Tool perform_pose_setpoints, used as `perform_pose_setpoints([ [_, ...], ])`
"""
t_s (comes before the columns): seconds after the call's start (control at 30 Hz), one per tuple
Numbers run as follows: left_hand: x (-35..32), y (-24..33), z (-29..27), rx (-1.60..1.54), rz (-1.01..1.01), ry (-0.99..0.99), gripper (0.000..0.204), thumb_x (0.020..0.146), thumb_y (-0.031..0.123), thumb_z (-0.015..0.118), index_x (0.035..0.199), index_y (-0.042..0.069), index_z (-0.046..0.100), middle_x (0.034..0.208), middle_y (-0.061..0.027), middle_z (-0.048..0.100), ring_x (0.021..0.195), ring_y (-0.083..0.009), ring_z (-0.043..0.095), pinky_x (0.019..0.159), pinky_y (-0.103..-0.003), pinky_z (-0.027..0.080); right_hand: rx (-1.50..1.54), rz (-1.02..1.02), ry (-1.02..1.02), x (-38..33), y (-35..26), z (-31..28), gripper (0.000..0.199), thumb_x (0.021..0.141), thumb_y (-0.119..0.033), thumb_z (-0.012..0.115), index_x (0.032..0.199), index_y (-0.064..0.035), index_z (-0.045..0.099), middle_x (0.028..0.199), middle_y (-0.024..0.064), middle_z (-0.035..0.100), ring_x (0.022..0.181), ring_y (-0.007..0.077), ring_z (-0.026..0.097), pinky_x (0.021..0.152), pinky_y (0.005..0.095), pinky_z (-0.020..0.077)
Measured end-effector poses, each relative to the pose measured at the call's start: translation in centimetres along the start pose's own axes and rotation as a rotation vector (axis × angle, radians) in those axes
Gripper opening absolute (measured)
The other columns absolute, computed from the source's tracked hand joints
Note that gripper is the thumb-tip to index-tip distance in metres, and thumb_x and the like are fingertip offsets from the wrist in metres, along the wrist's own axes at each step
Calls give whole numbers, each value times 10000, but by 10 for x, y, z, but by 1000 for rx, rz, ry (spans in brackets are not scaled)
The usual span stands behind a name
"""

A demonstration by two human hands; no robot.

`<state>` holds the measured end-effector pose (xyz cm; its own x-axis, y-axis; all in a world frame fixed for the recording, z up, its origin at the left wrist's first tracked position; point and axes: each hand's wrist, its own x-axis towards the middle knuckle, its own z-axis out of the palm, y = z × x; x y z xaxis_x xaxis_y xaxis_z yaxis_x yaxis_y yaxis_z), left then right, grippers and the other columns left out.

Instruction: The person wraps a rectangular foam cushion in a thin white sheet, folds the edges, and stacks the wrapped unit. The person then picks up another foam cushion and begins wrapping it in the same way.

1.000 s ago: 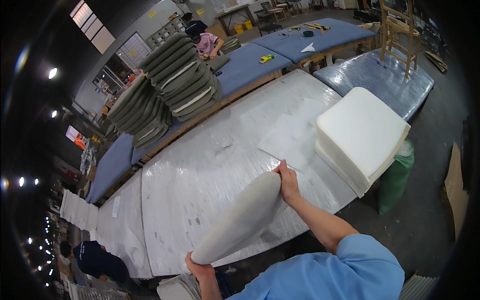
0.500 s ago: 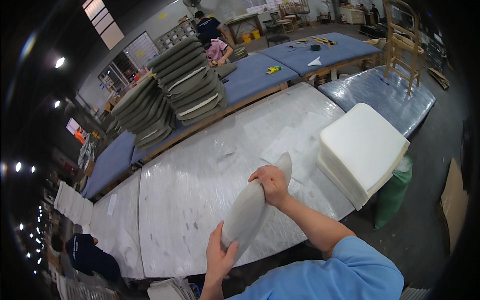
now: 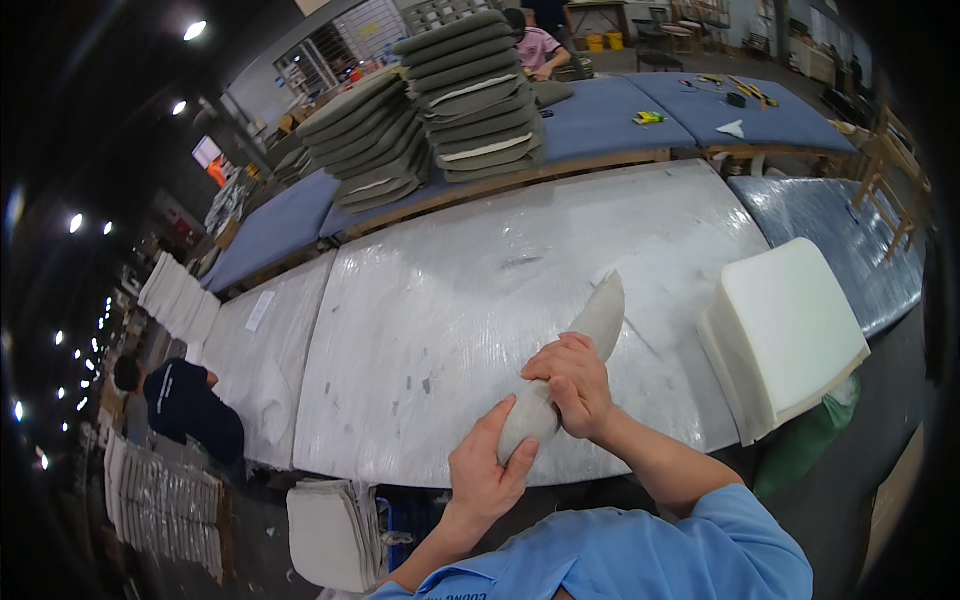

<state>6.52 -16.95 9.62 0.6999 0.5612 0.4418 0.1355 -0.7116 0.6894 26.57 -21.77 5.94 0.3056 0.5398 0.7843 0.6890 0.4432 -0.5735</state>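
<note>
A light grey fabric-covered seat cushion (image 3: 603,312) is held on edge over the near part of the plastic-wrapped worktable (image 3: 430,320). My left hand (image 3: 488,468) cups its near end, with thumb and fingers on either side. My right hand (image 3: 572,385) grips its upper edge around the middle, fingers curled over the top. Beyond that hand the far end narrows to a point. The cushion's underside and its contact with the table are hidden from me.
White foam pads (image 3: 790,320) are stacked at the table's right end, above a green sack (image 3: 815,440). Tall piles of grey cushions (image 3: 480,100) stand on a blue-topped table (image 3: 600,130) behind. One person (image 3: 190,410) works at left, another (image 3: 538,48) at the back.
My hands have come closer together on the cushion, and it appears more foreshortened, its broad face less visible. The whole view has shifted, bringing the white pads near the lower left into fuller sight.
</note>
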Motion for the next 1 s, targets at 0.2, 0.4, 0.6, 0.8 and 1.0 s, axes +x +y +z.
perform_pose_setpoints([
  [0.2,-24,-2,-12,23,11,55,470,930,198,711,1308,-65,621,1143,-263,711,963,-388,733,835,-405,580,-90,-166,-113,0,-24,11,453,961,-531,559,937,-106,713,935,33,701,920,253,642,939,449,401],
  [0.4,-45,-6,-19,-1,37,47,492,862,129,711,1293,-90,622,1166,-268,710,976,-389,734,859,-400,583,-117,-129,-199,-17,-40,14,295,935,-423,657,883,-141,727,876,-9,689,849,197,630,928,430,422],
  [0.6,-68,-9,-10,-60,72,64,684,807,215,833,1352,-89,554,1279,-343,637,1090,-429,703,954,-436,563,-1,-136,-264,-19,-44,16,171,944,-289,663,903,-143,742,923,-11,724,890,194,658,968,424,449],
  [0.8,-79,-16,-7,-80,161,83,776,780,211,890,1401,-54,507,1328,-373,596,1171,-469,670,967,-459,564,34,-48,-249,-21,3,8,221,956,-256,607,1020,-85,732,1040,63,732,1037,257,673,1068,470,415],
  [1.0,-82,-13,-4,-84,182,29,806,781,201,891,1426,-53,480,1349,-381,578,1209,-475,648,979,-459,557,-141,152,-108,-15,94,-22,350,998,-254,497,1158,-33,716,1281,166,667,1290,337,561,1158,453,331],
])
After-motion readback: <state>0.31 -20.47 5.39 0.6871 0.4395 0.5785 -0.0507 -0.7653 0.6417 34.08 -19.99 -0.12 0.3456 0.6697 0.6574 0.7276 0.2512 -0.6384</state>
